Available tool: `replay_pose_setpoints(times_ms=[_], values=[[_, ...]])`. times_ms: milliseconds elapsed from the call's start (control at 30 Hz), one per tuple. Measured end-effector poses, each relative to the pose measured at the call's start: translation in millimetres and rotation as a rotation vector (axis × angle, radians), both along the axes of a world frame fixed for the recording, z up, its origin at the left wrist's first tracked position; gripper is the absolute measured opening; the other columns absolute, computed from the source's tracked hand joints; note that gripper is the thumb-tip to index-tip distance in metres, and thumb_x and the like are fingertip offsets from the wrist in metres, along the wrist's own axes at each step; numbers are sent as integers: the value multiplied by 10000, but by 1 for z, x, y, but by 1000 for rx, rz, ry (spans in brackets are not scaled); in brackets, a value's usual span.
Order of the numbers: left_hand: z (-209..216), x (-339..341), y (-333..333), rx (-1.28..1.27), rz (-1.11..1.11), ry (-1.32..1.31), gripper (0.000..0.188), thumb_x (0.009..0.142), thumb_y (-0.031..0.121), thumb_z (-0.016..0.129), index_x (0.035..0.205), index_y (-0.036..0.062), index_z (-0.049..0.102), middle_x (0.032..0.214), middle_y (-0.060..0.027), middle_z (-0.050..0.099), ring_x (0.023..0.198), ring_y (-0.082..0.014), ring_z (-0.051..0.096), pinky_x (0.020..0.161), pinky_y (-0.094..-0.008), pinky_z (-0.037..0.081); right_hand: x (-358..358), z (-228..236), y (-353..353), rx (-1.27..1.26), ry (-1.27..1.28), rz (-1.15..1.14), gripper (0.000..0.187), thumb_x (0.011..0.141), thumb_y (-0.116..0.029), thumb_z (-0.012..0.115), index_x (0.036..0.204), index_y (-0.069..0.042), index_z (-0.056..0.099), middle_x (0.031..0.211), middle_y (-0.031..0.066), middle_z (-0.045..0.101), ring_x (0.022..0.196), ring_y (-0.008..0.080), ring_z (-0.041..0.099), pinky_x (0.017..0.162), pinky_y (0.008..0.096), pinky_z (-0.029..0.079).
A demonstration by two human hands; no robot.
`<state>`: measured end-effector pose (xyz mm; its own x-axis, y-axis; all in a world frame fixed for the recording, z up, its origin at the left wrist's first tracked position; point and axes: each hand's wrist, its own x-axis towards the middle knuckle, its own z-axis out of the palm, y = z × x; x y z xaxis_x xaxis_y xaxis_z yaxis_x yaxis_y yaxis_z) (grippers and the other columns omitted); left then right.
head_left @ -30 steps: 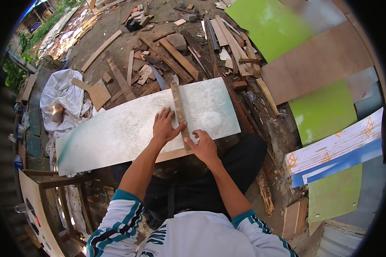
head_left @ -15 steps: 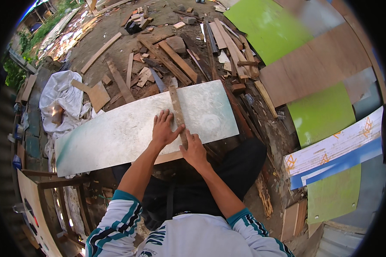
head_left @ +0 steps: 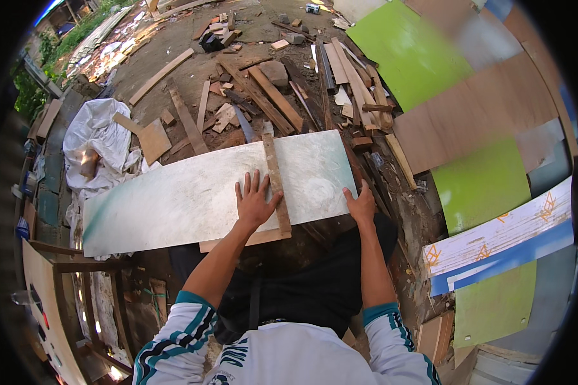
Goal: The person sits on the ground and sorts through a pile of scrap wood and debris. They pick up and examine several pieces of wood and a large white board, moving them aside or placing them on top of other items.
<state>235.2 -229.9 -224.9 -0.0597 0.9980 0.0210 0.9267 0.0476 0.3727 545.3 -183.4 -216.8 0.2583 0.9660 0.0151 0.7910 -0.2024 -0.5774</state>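
A long white panel with worn, faintly green ends lies across in front of my lap. A narrow wooden strip crosses it from far edge to near edge, right of its middle. My left hand is open and flat on the panel, fingers spread, the thumb against the strip. At the panel's right edge my right hand grips it, thumb on top and fingers around the side; some fingertips are hidden. Beneath the near edge a light wooden board sticks out.
Beyond the panel lie scrap planks and a saw blade. White sacking is at the left, near a wooden frame. Green sheets, a brown plywood sheet and a white-and-blue panel cover the right side.
My right hand has left the wooden strip and moved right to the panel's right edge. My left hand stays flat beside the strip. The whole view has shifted slightly.
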Motion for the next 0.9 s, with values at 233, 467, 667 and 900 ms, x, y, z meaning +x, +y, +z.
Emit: replay_pose_setpoints(times_ms=[233, 467, 667, 900], values=[[-9, 38, -15, 162, 253, -181, 579, 966, 488, 551, 1451, 177, 489, 1543, -132, 400, 1470, -354, 276, 1186, -602, 125, 30, -13, 34, -178, 245, 212, 626, 844, -438, 749, 1212, 50, 613, 1082, 241, 683, 994, 344, 668, 872, 401, 497], [-3, 33, -25, 246, 266, -272, 425, 965, 331, 600, 1344, 137, 586, 1342, -51, 625, 1417, -358, 382, 1188, -586, 143, 9, -27, 26, -209, 551, 221, 467, 891, -304, 747, 1161, 48, 603, 1065, 149, 671, 953, 227, 634, 855, 348, 481], [-3, 50, -20, 219, 301, -271, 405, 963, 297, 578, 1336, 140, 592, 1374, -26, 606, 1429, -329, 373, 1200, -570, 125, 24, -28, 27, -194, 606, 276, 485, 865, -283, 775, 1174, 44, 592, 1086, 145, 659, 969, 228, 630, 868, 342, 480], [-6, 49, -21, 295, 323, -198, 395, 924, 313, 650, 1273, 129, 619, 1300, -34, 643, 1387, -309, 426, 1189, -558, 168, 20, -27, 13, -159, 613, 264, 490, 846, -276, 782, 1164, 45, 591, 1046, 153, 683, 948, 236, 650, 861, 347, 490]])
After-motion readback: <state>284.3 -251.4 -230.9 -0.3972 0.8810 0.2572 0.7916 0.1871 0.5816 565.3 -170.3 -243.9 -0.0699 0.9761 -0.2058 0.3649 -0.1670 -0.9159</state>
